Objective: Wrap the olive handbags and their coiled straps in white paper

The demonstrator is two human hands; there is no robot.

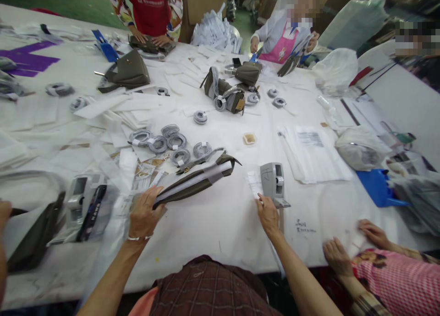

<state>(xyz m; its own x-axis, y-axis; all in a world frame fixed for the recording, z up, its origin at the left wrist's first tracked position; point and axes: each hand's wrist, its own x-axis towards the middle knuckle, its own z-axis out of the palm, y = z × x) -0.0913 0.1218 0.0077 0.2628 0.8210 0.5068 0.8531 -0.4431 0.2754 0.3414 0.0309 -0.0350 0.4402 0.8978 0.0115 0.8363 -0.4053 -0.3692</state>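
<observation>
My left hand [143,213] is closed on the near end of an olive-green bag [195,176] with white paper wrapped round it, lifted a little off the white table [220,224]. My right hand [267,213] reaches to the base of a grey tape dispenser [273,182], fingers curled against it beside a small white label sheet [254,184]. Several coiled grey straps [172,144] lie just beyond the bag.
More olive bags [128,71] [225,92] lie farther up the table among white paper sheets. A second grey dispenser [77,197] sits at left. A neighbour's hands [354,245] rest at right near a blue tray [378,187]. Two people work at the far edge.
</observation>
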